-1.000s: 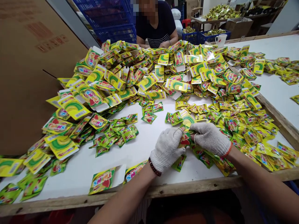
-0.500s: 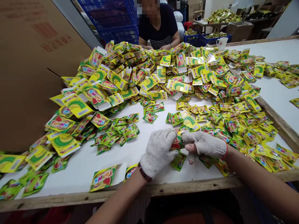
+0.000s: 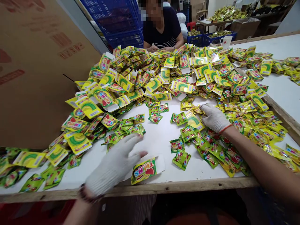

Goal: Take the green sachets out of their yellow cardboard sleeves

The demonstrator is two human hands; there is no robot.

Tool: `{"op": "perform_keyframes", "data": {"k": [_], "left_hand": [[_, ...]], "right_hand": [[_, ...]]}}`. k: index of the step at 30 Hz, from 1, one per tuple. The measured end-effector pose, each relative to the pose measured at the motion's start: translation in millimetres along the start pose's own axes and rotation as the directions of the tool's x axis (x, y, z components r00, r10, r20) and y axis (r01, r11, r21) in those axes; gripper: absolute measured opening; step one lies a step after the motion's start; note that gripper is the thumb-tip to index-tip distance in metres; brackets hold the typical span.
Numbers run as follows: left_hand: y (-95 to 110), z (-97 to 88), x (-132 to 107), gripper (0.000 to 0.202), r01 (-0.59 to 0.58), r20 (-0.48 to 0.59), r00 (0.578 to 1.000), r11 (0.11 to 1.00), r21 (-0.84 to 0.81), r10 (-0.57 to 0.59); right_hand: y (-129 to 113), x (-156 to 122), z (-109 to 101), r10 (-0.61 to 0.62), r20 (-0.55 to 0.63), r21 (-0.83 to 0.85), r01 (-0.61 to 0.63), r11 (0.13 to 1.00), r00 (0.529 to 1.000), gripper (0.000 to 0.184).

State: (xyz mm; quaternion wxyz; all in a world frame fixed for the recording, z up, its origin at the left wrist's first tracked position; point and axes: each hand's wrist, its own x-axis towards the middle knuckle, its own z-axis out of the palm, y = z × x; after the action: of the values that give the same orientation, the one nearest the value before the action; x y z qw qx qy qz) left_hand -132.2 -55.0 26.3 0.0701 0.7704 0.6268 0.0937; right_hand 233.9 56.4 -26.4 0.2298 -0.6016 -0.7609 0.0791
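My left hand (image 3: 114, 165), in a white knit glove with bare fingertips, is slightly blurred over the near left of the white table. Its thumb and fingers are apart, and nothing shows between them. Beside the thumb lies a small printed candy box (image 3: 144, 170) with its white flap open. Farther right, my gloved right hand (image 3: 214, 118) reaches into the small packets, its fingers curled at a yellow candy packet (image 3: 197, 109). Its fingertips are partly hidden. Below it are loose green candy packets (image 3: 181, 159) and a flat yellow box (image 3: 194, 120).
A large heap of yellow boxes (image 3: 156, 82) spans the table's far side. A big carton (image 3: 35, 93) stands on the left. Wooden edging (image 3: 187, 186) borders the table. Opposite sits a person (image 3: 164, 28); a white mug (image 3: 226, 41) stands at the back.
My hands have parted from the printed item they held together. The left hand moved left toward me and opened; the right moved up and right to the yellow packets. The view turned slightly left.
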Motion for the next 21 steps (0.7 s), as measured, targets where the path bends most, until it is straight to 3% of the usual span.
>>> {"op": "perform_keyframes", "data": {"k": [2, 4, 7, 10, 13, 14, 17, 21], "left_hand": [[37, 20.0, 34, 0.040, -0.104, 0.001, 0.994, 0.985, -0.139, 0.106], [72, 39.5, 73, 0.029, -0.159, -0.002, 0.987, 0.970, -0.186, 0.161], [108, 61.4, 123, 0.025, -0.119, 0.042, 0.991, 0.982, -0.148, 0.126], [117, 68.9, 145, 0.026, -0.065, 0.040, 0.997, 0.990, -0.128, 0.071], [110, 65.2, 138, 0.006, -0.029, -0.013, 1.000, 0.980, -0.197, 0.027], [107, 63.2, 132, 0.012, -0.028, -0.041, 0.999, 0.961, -0.276, 0.017], [101, 61.0, 114, 0.026, -0.030, -0.086, 0.996, 0.786, -0.618, -0.029], [104, 70.9, 96, 0.026, 0.113, 0.060, 0.987, 0.376, -0.920, -0.151]], "right_hand": [[4, 8, 10, 0.006, 0.026, -0.053, -0.005, 0.999, 1.000, 0.045], [10, 13, 16, 0.014, 0.036, -0.049, -0.012, 0.999, 0.999, 0.036], [20, 12, 15, 0.008, 0.006, -0.031, -0.008, 1.000, 1.000, 0.029], [23, 3, 6, 0.021, -0.071, 0.036, -0.019, 0.999, 0.997, 0.029], [16, -5, -6, 0.110, -0.105, 0.230, -0.084, 0.969, 0.988, 0.028], [13, -7, -10, 0.130, -0.081, 0.304, -0.100, 0.947, 0.988, 0.027], [0, -11, -18, 0.077, 0.035, 0.443, -0.084, 0.892, 0.996, 0.024], [-15, -18, -25, -0.045, 0.123, 0.492, -0.022, 0.870, 0.991, 0.019]]}}
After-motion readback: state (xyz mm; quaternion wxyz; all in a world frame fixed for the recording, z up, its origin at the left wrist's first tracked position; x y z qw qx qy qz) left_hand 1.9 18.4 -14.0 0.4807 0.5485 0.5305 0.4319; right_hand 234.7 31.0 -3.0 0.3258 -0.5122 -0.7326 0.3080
